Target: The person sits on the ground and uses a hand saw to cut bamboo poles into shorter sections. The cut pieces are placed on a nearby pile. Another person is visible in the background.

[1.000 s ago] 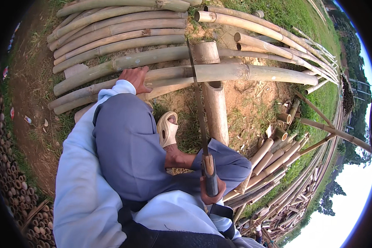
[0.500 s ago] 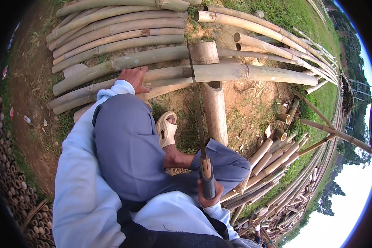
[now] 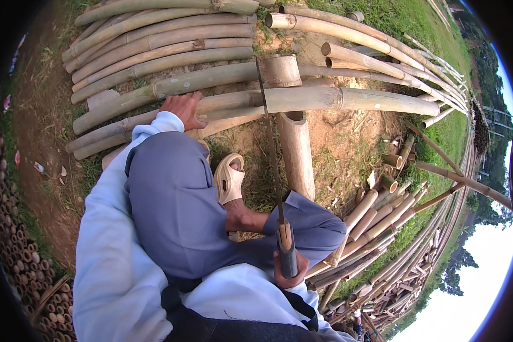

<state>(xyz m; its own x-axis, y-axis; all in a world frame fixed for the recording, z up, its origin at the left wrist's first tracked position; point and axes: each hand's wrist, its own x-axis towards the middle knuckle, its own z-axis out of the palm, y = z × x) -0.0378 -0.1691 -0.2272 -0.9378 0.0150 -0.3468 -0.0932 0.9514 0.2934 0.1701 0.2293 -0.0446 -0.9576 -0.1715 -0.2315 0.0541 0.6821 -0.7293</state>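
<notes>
A long handsaw (image 3: 273,154) crosses a thick bamboo pole (image 3: 308,99), its narrow dark blade pointing away from me. My right hand (image 3: 291,269), low in the view beside my knee, is closed round the saw's handle (image 3: 286,242). To the left of the blade, my left hand (image 3: 183,109) grips the same pole, fingers over its top and thumb on the near side. Beneath the pole, near the blade, lies a short thick bamboo section (image 3: 296,157) set crosswise as a support. How deep the blade sits in the pole I cannot tell.
Several bamboo poles (image 3: 165,40) lie side by side at the far left, and more (image 3: 336,35) at the far right. Cut bamboo pieces (image 3: 376,219) are heaped on the right. My sandalled foot (image 3: 229,178) is near the support. Stacked bamboo ends (image 3: 25,268) line the left edge.
Very little differs. My right hand and the saw handle are slightly nearer to me, while my left hand stays on the pole.
</notes>
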